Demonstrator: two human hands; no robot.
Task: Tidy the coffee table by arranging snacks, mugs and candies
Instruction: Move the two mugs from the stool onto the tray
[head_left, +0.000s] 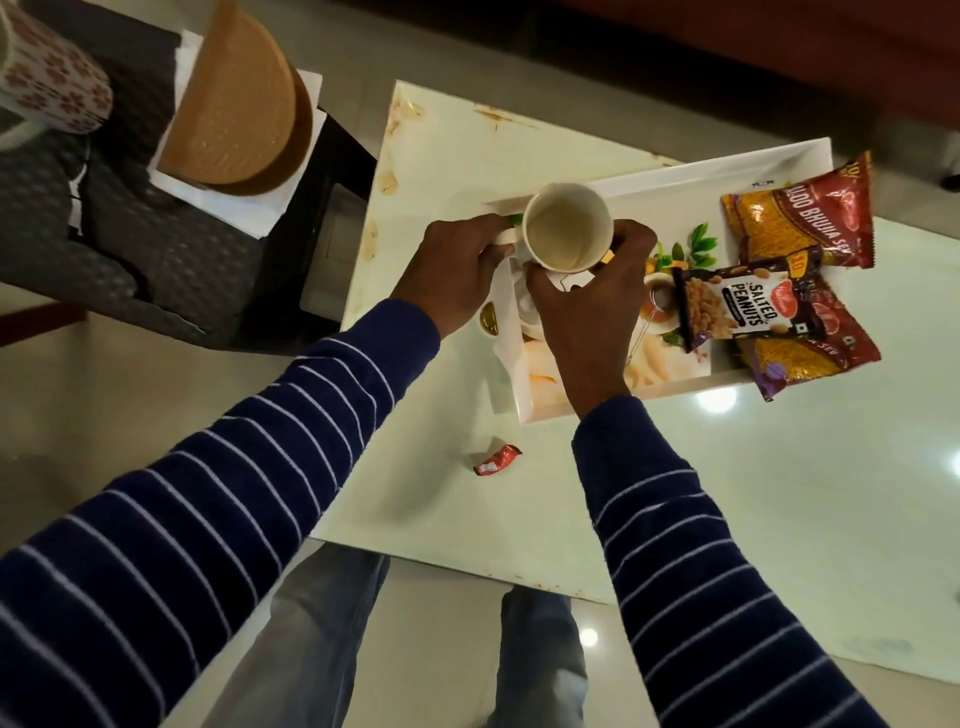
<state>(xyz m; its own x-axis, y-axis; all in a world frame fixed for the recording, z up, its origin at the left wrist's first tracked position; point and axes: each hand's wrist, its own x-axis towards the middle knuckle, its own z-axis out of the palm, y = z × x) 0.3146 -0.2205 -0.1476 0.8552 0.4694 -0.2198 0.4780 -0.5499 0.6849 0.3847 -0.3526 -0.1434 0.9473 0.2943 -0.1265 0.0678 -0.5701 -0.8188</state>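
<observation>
navy sleeves with thin white stripes, grey-blue jeans

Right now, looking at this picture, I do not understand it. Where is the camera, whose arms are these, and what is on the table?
There is no machine here. One camera sits on a person's head and looks down, so you see that person's own arms in striped sleeves. The left hand grips the handle of a white mug, and the right hand holds its side. The mug is over the near end of a white tray on the pale coffee table. At the tray's far end lie a peanut packet and two red snack bags. A small red candy lies alone on the table, in front of the tray.
</observation>
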